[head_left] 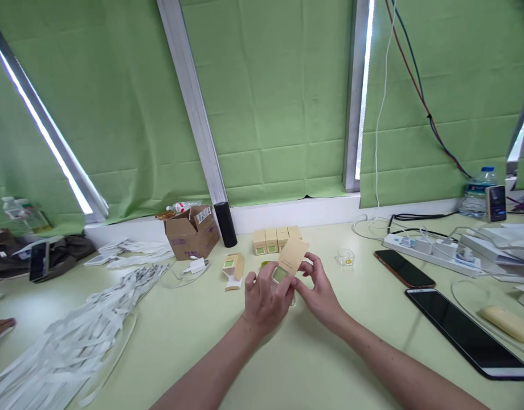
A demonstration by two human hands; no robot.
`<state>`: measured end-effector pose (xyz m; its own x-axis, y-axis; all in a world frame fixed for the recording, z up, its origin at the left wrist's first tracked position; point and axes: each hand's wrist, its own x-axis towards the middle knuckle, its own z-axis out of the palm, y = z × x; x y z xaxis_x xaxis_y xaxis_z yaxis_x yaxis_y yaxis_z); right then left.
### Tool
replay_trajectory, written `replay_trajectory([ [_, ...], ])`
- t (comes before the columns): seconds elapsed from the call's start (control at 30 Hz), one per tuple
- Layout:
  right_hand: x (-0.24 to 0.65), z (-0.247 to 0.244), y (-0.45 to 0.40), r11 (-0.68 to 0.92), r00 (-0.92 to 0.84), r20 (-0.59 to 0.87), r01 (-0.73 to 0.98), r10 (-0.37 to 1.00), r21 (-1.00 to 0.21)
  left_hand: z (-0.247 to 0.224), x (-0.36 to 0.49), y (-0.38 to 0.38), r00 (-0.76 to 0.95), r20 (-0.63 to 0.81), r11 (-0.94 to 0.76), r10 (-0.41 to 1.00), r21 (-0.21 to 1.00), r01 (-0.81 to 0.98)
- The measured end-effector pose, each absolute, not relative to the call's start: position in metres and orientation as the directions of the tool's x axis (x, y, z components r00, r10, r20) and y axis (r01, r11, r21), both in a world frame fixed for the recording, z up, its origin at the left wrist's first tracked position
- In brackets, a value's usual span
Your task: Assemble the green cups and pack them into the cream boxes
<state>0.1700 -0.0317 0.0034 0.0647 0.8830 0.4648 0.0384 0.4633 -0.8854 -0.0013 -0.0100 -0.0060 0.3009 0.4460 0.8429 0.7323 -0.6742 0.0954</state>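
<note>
Between my two hands is a small tan cardboard box with a square window showing green and fine print; it looks flat and tilted. My left hand grips its lower left part, fingers curled around the window. At its lower right edge, my right hand pinches with thumb and fingers. Something greenish and something clear show partly behind my left hand, too hidden to name. An opened box of the same tan card lies to the left, flaps out. Several closed small boxes stand in a row behind my hands.
Right of my hands lies a small clear plastic packet. Farther right are a phone, a tablet and a power strip. Left are a brown carton, a black cylinder, a white charger and white straps.
</note>
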Motion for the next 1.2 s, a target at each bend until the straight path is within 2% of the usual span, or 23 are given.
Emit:
replay_trajectory([
  [0.23,0.181,0.007,-0.028,0.518,0.063,0.514,-0.107,0.855,-0.849,0.006,-0.002,-0.018,0.351,0.876,-0.768,0.331,0.034,0.640],
  [0.33,0.185,0.008,-0.032,0.600,0.108,0.598,0.017,0.794,-0.800,0.011,-0.008,-0.016,0.324,0.876,-0.759,0.358,0.071,0.647],
  [0.5,0.191,0.000,-0.035,0.778,0.000,0.818,0.310,0.575,-0.547,0.011,-0.015,-0.011,0.410,0.841,-0.779,0.354,0.023,0.626],
  [0.6,0.193,-0.003,-0.032,0.831,-0.060,0.892,0.395,0.448,-0.391,0.009,-0.015,-0.008,0.413,0.865,-0.779,0.284,-0.044,0.626],
  [0.67,0.193,-0.001,-0.029,0.865,-0.086,0.946,0.438,0.312,-0.245,0.007,-0.014,-0.006,0.399,0.887,-0.762,0.233,-0.088,0.642],
  [0.73,0.192,0.003,-0.028,0.874,-0.105,0.978,0.474,0.178,-0.108,0.006,-0.012,-0.004,0.388,0.903,-0.744,0.183,-0.131,0.655],
  [0.8,0.191,0.005,-0.027,0.863,-0.126,0.987,0.505,0.096,-0.019,0.007,-0.012,-0.003,0.381,0.914,-0.731,0.141,-0.163,0.662],
  [1.03,0.190,0.001,-0.030,0.851,-0.213,0.975,0.522,0.061,0.061,0.007,-0.011,-0.002,0.346,0.935,-0.706,0.074,-0.195,0.681],
  [1.2,0.193,-0.001,-0.030,0.867,-0.232,0.968,0.498,0.094,0.035,0.009,-0.011,-0.003,0.324,0.944,-0.740,0.068,-0.170,0.650],
])
